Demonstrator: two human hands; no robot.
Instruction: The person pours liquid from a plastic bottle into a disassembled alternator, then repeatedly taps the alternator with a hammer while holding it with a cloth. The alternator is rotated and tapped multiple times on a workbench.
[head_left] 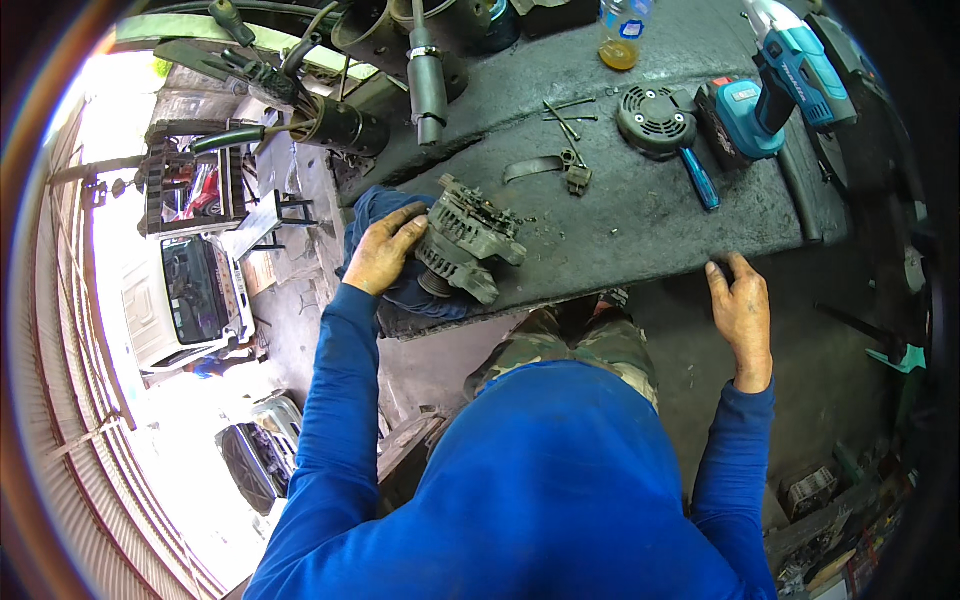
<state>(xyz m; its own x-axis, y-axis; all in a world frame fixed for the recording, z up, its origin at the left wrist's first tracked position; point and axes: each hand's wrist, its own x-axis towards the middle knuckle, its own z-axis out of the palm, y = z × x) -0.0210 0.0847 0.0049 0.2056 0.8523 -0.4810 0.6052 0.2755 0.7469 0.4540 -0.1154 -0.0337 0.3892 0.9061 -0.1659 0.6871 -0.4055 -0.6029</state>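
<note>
My left hand (385, 250) grips the side of a grimy alternator (468, 238), thumb and fingers against its finned housing. The alternator lies tilted near the bench's front edge, partly on a dark blue cloth (362, 220). My right hand (740, 305) is at the front edge of the bench, well to the right, thumb and forefinger apart and nothing in it. Beyond the alternator lie several long bolts (567, 122), a curved metal strip (533, 168) and a small block-shaped part (578, 181). A round vented black cover (655, 120) sits farther right, with a blue-handled screwdriver (700, 180) beside it.
A teal cordless power tool (745, 115) stands at the back right, near a bar-like handle (798, 195). A bottle of amber liquid (620, 45) is at the far edge. Metal cylinders holding tools (340, 125) crowd the back left. A white vehicle (190, 295) is off left.
</note>
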